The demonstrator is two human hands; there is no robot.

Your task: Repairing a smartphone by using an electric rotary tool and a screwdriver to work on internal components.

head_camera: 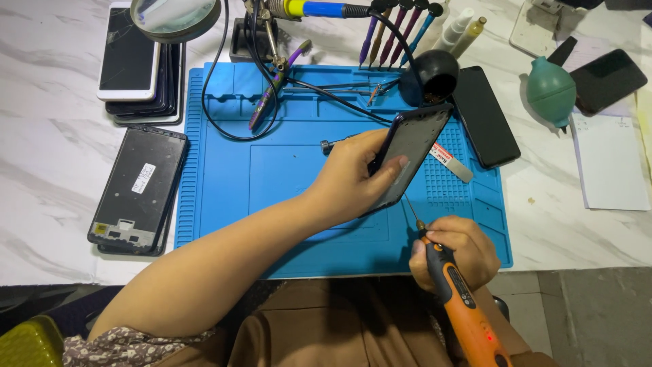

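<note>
The left hand (353,173) is gripping a dark phone (409,153), tilting it up over the blue mat (224,177). The right hand (451,251) is clenching an orange electric screwdriver (462,299), its thin bit touching the phone's lower edge. A phone frame (139,187) is lying left of the mat

Inspector: Position of the phone frame?

Assessor: The dark rectangular phone frame (407,153) is held tilted above the blue silicone work mat (285,190), right of centre. The orange electric screwdriver (458,292) sits at the mat's near right edge.

Inspector: Off the mat?

Assessor: On the white marble bench (47,156), a stack of phones (139,64) at the far left; a black flat phone (483,115) overlaps the mat's right edge.
</note>
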